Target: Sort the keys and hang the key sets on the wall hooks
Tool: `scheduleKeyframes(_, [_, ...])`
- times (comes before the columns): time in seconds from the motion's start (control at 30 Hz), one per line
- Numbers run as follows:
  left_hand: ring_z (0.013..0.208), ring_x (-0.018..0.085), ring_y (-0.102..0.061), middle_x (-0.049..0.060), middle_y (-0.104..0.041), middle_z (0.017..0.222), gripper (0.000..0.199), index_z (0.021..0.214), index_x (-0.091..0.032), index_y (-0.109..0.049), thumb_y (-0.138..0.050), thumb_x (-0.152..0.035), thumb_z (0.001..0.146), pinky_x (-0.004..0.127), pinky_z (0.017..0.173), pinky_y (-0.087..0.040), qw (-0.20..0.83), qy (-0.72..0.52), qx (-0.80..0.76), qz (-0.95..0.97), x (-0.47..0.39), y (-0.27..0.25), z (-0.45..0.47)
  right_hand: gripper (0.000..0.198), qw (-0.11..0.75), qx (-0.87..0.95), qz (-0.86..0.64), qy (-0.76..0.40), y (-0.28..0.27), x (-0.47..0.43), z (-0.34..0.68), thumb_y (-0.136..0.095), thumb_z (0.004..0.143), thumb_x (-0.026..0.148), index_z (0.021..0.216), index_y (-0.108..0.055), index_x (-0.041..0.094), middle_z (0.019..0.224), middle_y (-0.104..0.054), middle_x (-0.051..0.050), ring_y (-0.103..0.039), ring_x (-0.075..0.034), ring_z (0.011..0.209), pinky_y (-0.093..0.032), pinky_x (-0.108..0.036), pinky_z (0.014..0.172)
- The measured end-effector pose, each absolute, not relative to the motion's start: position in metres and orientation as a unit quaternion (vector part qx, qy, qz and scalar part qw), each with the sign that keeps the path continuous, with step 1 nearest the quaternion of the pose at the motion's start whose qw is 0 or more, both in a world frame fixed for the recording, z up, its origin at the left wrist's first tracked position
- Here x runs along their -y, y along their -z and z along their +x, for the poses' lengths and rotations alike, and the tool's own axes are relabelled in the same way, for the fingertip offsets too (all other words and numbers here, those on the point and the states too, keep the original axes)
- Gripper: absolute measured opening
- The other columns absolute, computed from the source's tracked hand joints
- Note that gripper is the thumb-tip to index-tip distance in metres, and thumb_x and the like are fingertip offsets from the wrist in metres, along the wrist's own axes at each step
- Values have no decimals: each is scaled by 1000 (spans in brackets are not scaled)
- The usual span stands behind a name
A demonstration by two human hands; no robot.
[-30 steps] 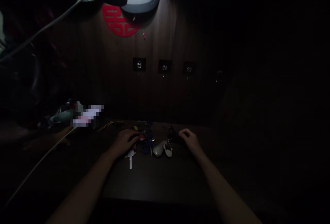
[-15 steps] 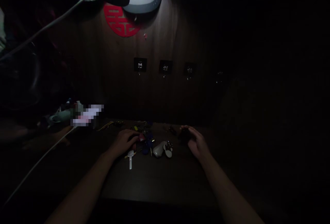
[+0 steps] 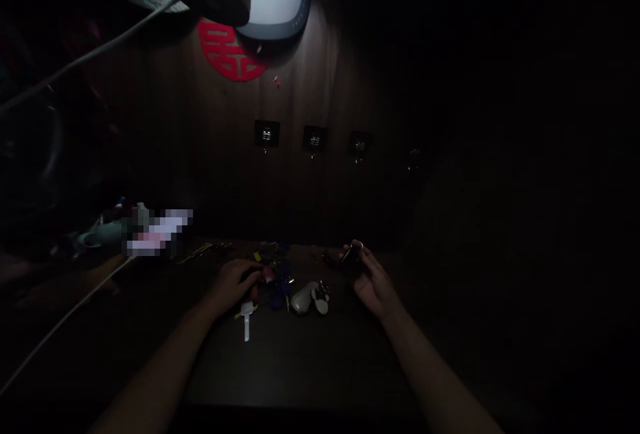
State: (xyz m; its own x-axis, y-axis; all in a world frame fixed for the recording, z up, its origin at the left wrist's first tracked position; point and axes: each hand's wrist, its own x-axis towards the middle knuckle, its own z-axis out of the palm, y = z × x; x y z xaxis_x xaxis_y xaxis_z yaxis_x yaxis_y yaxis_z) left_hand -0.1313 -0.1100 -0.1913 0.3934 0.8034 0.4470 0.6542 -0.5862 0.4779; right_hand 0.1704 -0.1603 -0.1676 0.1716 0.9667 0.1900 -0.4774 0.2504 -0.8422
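In the dim light, my left hand [image 3: 231, 284] rests on the dark table with fingers apart, thumb and forefinger beside a small red tag [image 3: 269, 275] in a loose cluster of keys. Blue key heads [image 3: 277, 299] lie there too. A white key-shaped piece [image 3: 247, 319] is just below that hand. My right hand [image 3: 373, 282] is raised slightly at the right, its fingers closed around a small dark object [image 3: 350, 253] with a shiny edge; its exact kind is unclear. Between the hands sit a silvery rounded case [image 3: 303, 299] and a pale oval fob [image 3: 321, 305].
A lamp [image 3: 273, 1] hangs above, beside a red round paper-cut [image 3: 230, 54] on the wooden panel. Several small dark hooks [image 3: 267, 134] line the panel. A white cable [image 3: 65, 325] crosses the left side, near a blurred-out pale item [image 3: 163, 231] and a greenish object [image 3: 103, 235].
My right hand has turned and lifted the dark object a little, so its shiny edge now shows. My left hand stays by the red tag. The whole view has shifted slightly.
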Motion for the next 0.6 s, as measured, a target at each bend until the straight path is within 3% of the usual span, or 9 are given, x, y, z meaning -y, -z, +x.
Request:
scheduleKeyframes(0.33, [87, 19, -60, 4, -68, 92, 28, 93, -22, -65, -43, -35, 81, 33, 82, -44, 127, -340, -446, 818, 109, 192, -132, 18, 719, 352, -326, -503, 144, 152, 169, -68, 66, 26, 83, -62, 25, 85, -69, 2, -64, -16, 84, -51, -31, 77])
scheduleKeyframes(0.6, [88, 20, -59, 4, -68, 91, 30, 89, -23, -66, -43, -39, 80, 33, 81, -44, 141, -349, -444, 813, 107, 193, -133, 24, 779, 371, -367, -347, 106, 128, 192, -70, 60, 25, 84, -64, 23, 77, -68, 2, -64, -13, 74, -51, -26, 72])
